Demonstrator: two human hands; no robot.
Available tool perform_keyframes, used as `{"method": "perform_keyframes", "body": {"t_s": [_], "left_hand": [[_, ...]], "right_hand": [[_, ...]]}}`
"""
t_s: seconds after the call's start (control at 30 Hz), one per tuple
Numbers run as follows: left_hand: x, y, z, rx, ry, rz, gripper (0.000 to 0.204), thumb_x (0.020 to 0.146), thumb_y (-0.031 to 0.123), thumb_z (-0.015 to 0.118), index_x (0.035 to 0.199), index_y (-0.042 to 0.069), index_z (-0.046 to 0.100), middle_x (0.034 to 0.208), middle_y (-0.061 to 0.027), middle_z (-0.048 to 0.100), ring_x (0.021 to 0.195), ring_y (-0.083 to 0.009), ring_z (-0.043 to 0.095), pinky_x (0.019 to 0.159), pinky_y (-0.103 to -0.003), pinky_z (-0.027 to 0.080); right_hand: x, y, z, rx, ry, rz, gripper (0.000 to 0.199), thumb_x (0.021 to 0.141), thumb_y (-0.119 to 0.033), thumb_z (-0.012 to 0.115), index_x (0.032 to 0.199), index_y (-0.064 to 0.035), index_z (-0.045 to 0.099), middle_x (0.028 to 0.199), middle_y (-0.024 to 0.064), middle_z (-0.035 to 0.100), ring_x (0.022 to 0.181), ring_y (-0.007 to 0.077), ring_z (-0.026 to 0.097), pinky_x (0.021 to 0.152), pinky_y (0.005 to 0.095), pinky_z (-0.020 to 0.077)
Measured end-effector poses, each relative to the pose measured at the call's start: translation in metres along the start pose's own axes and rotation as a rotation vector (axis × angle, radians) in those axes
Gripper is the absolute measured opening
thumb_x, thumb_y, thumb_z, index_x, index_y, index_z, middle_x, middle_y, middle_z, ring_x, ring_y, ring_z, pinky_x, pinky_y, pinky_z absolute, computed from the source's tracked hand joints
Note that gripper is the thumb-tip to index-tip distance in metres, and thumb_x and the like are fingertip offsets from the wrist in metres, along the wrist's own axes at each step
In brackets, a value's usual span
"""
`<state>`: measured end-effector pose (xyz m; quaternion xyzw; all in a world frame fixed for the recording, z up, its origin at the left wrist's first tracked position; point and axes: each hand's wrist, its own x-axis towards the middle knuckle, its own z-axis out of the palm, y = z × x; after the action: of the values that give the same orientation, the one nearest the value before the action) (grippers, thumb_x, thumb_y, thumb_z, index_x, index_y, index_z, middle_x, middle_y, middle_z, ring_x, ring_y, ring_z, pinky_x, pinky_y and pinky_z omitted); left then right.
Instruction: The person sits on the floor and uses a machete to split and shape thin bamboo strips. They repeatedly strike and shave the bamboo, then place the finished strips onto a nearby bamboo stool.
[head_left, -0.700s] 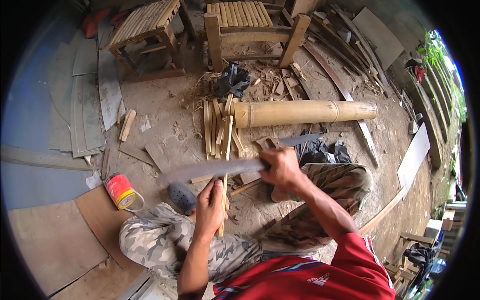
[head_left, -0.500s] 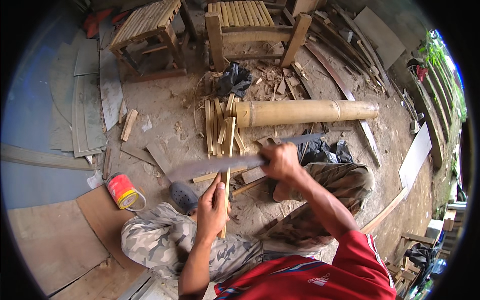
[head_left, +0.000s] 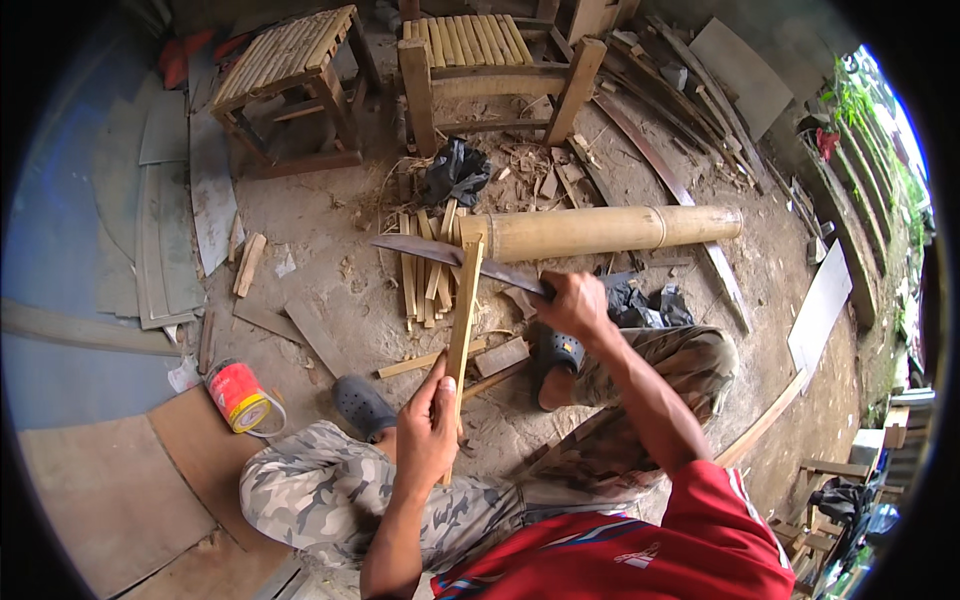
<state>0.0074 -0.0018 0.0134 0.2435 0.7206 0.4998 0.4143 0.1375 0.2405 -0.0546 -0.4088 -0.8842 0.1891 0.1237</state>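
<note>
Blade meeting a bamboo strip
Left hand (head_left: 428, 432) is gripping the upright bamboo strip (head_left: 462, 312); right hand (head_left: 572, 303) is clenching the long blade (head_left: 440, 255) across its far tip

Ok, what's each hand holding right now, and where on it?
The left hand grips a bamboo strip near its lower end. The right hand holds a long-bladed knife by its handle.

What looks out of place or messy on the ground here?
Shavings and offcuts litter the dirt near the stools, and split slats lie in a loose heap beside the bamboo pole. A red can lies tipped on its side.
</note>
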Motion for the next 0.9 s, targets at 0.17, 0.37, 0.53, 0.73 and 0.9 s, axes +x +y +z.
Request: {"method": "perform_keyframes", "body": {"t_s": [0.17,0.37,0.53,0.73,0.9], "left_hand": [[0.004,-0.023,-0.001,0.177,0.083,0.077,0.029,0.104,0.027,0.053,0.118,0.003,0.062,0.061,-0.0063,0.053,0.052,-0.0174,0.05,0.051,-0.032,0.042],[0.006,-0.025,0.001,0.357,0.096,0.201,0.029,0.101,0.031,0.058,0.094,0.003,0.058,0.062,-0.0149,0.057,0.055,-0.0337,0.059,0.052,-0.04,0.045],[0.002,-0.02,0.002,0.417,0.07,0.289,0.024,0.1,0.027,0.06,0.097,0.003,0.06,0.062,-0.0139,0.058,0.054,-0.0314,0.059,0.051,-0.039,0.045],[-0.001,-0.023,-0.004,0.38,0.061,0.307,0.023,0.099,0.026,0.061,0.103,0.003,0.062,0.063,-0.0138,0.059,0.054,-0.0301,0.06,0.052,-0.038,0.046],[-0.004,-0.022,-0.012,0.411,0.055,0.317,0.027,0.098,0.024,0.062,0.11,0.0,0.063,0.068,-0.0162,0.063,0.058,-0.0304,0.064,0.055,-0.036,0.049]], "right_hand": [[0.008,-0.005,-0.009,0.322,-0.075,0.295,0.035,0.087,-0.035,0.068,0.099,-0.0024,0.073,0.068,0.0149,0.067,0.062,0.0307,0.067,0.065,0.0433,0.0523],[0.005,-0.034,-0.035,0.841,-0.155,0.358,0.035,0.09,-0.029,0.075,0.113,-0.003,0.069,0.06,-0.0047,0.05,0.05,0.0046,0.044,0.046,0.0245,0.0337],[0.004,-0.06,-0.042,1.055,-0.235,0.259,0.043,0.086,-0.018,0.08,0.121,0.0002,0.063,0.061,-0.0046,0.051,0.049,0.0043,0.043,0.046,0.0226,0.0331],[0.008,-0.058,-0.031,1.032,-0.193,0.276,0.035,0.087,-0.013,0.078,0.115,0.0021,0.065,0.063,-0.0025,0.054,0.051,0.0044,0.046,0.047,0.0225,0.0344],[0.006,-0.064,-0.026,0.967,-0.116,0.229,0.025,0.089,-0.013,0.076,0.107,0.0021,0.068,0.065,-0.0021,0.057,0.053,0.0045,0.049,0.047,0.022,0.0359]]}}
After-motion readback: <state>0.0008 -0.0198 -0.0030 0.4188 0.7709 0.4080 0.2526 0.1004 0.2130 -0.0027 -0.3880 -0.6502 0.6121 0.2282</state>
